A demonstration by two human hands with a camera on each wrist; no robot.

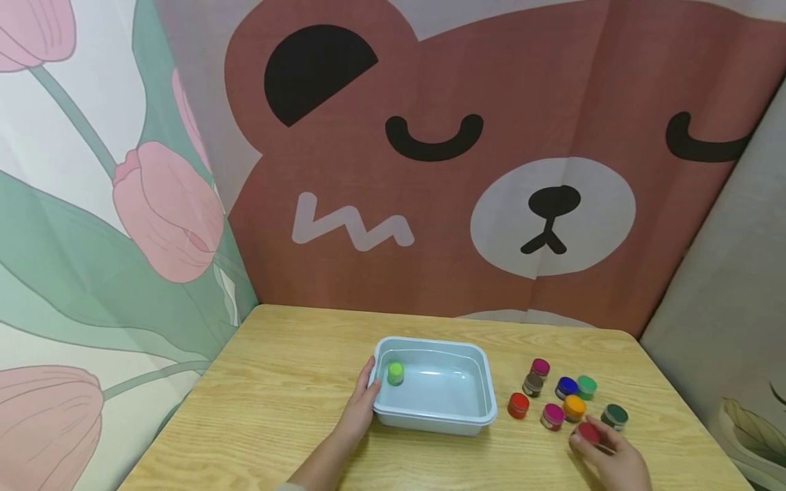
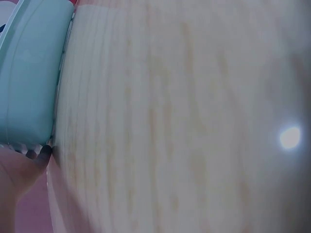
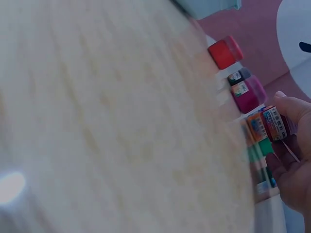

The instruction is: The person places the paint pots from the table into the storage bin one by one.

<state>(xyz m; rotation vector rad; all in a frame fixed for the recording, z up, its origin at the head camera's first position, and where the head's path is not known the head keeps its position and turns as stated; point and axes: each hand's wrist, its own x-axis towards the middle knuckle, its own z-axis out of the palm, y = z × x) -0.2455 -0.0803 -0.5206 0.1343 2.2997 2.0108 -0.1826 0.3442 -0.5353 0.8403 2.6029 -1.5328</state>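
My left hand point(image 1: 359, 409) grips the left side of a pale blue plastic basin point(image 1: 430, 419), thumb at the rim and fingers along the outer wall. A small paint jar with a light green lid point(image 1: 396, 373) stands inside, near the left wall. At the right, my right hand point(image 1: 617, 458) pinches a dark red paint jar point(image 1: 585, 434) between thumb and fingers. The right wrist view shows that jar's printed label point(image 3: 276, 124) facing the camera. Beside this hand stand an orange jar point(image 1: 574, 407), a magenta jar point(image 1: 552, 416) and a dark green jar point(image 1: 615, 417).
More paint jars stand right of the basin: a red jar point(image 1: 518, 405), a brown jar point(image 1: 533, 384), another magenta jar point(image 1: 540, 368), a blue jar point(image 1: 566, 387) and a green jar point(image 1: 586, 387). The wooden table point(image 1: 276, 382) meets a bear-printed cloth point(image 1: 344, 286) behind.
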